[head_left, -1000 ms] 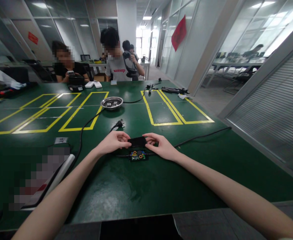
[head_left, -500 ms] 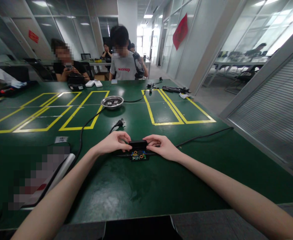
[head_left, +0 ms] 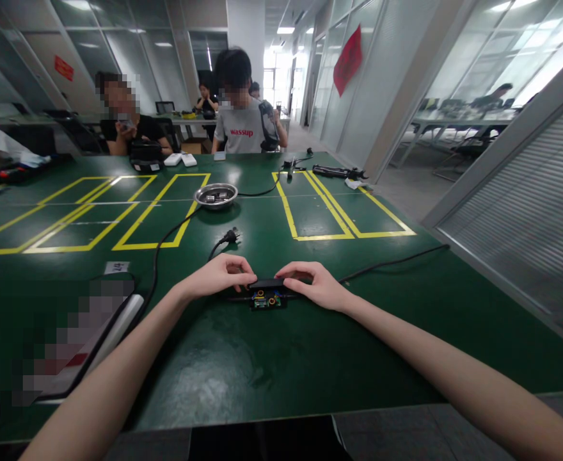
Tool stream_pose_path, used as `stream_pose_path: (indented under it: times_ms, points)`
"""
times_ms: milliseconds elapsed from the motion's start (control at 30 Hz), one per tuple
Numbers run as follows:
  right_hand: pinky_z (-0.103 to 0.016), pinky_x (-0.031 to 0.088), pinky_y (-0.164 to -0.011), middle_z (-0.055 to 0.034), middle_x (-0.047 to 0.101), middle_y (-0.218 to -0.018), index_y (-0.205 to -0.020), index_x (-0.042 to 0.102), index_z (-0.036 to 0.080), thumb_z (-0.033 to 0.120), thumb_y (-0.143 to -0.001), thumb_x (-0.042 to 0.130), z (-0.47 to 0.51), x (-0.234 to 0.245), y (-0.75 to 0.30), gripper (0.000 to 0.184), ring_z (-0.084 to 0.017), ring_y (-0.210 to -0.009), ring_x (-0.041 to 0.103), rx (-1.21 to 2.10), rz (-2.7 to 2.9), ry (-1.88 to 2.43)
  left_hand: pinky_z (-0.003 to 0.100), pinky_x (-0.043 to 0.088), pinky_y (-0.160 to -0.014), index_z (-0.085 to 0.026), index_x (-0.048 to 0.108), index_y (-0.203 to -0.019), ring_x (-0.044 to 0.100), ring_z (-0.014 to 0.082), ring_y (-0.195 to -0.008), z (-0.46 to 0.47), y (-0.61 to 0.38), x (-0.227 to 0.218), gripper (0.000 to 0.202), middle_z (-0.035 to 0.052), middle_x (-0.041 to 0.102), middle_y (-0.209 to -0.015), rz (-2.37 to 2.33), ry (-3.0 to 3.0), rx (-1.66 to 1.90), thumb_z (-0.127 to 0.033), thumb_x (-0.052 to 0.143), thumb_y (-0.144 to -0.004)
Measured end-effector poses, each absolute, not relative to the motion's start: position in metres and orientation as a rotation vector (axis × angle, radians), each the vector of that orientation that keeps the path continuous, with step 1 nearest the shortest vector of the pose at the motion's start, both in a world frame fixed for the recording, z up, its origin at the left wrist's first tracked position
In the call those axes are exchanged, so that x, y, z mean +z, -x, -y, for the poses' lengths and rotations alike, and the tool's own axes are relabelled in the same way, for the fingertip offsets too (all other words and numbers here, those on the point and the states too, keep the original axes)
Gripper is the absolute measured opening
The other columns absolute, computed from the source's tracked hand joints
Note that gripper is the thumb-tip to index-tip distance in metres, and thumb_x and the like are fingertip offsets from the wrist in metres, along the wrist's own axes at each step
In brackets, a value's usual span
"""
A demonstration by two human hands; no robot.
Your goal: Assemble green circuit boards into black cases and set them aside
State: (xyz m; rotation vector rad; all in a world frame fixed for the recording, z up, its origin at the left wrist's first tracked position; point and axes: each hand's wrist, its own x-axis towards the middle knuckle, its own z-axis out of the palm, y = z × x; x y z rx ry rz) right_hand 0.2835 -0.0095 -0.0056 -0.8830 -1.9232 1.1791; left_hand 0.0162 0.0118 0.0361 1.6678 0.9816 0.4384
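A small open device with a circuit board (head_left: 266,300) showing orange and green parts lies on the green table (head_left: 243,358). A black cover (head_left: 267,283) sits low along its far edge. My left hand (head_left: 219,275) pinches the cover's left end. My right hand (head_left: 313,283) pinches its right end. Thin black leads run out from both sides of the device.
A black cable with a plug (head_left: 229,237) lies just beyond my hands. A metal bowl (head_left: 215,195) holds small parts. Yellow tape boxes (head_left: 329,214) mark the table. A blurred flat item (head_left: 77,339) lies at the left. Two people (head_left: 240,121) sit at the far edge.
The black cover has come down from a raised, tilted hold onto the far edge of the circuit board; both hands lowered with it.
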Motion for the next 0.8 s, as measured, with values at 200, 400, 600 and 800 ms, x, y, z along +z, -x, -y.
stream_pose_path:
  times_ms: [200,400,600,800]
  points:
    - [-0.036,0.059,-0.085,-0.0078,0.077,-0.104,-0.105,0.075,0.017,0.036,-0.091,0.069,0.01,-0.005,-0.284,0.024,-0.02,-0.092,0.072,1.136,1.987,0.843,0.026,0.049,-0.07,-0.015,0.07,-0.085,0.063,0.0147,-0.073,-0.01,-0.016,0.037,0.034,0.0029,0.072,-0.083,-0.967,-1.68,0.391,-0.043,0.083,-0.072]
    - [-0.034,0.058,-0.081,-0.0076,0.075,-0.099,-0.104,0.075,0.017,0.033,-0.089,0.073,0.011,-0.006,-0.285,0.022,-0.018,-0.084,0.069,0.993,2.136,0.769,0.026,0.048,-0.075,-0.015,0.067,-0.069,0.063,0.0163,-0.082,-0.01,-0.015,0.033,0.028,0.0032,0.071,-0.089,-0.909,-1.863,0.357,-0.038,0.085,-0.068]
    - [-0.035,0.055,-0.081,-0.0073,0.074,-0.096,-0.104,0.073,0.017,0.033,-0.091,0.072,0.013,-0.007,-0.283,0.021,-0.02,-0.087,0.068,0.801,2.248,0.774,0.024,0.044,-0.067,-0.017,0.064,-0.075,0.058,0.0139,-0.071,-0.008,-0.02,0.027,0.033,-0.0007,0.067,-0.078,-0.948,-1.909,0.358,-0.045,0.082,-0.072]
    - [-0.036,0.054,-0.086,-0.0081,0.069,-0.101,-0.099,0.074,0.018,0.039,-0.091,0.075,0.015,-0.005,-0.279,0.022,-0.023,-0.097,0.065,0.68,2.358,0.911,0.025,0.034,-0.06,-0.019,0.063,-0.081,0.054,0.0155,-0.067,0.002,-0.037,0.024,0.041,-0.0011,0.062,-0.074,-1.113,-2.312,0.337,-0.059,0.071,-0.083]
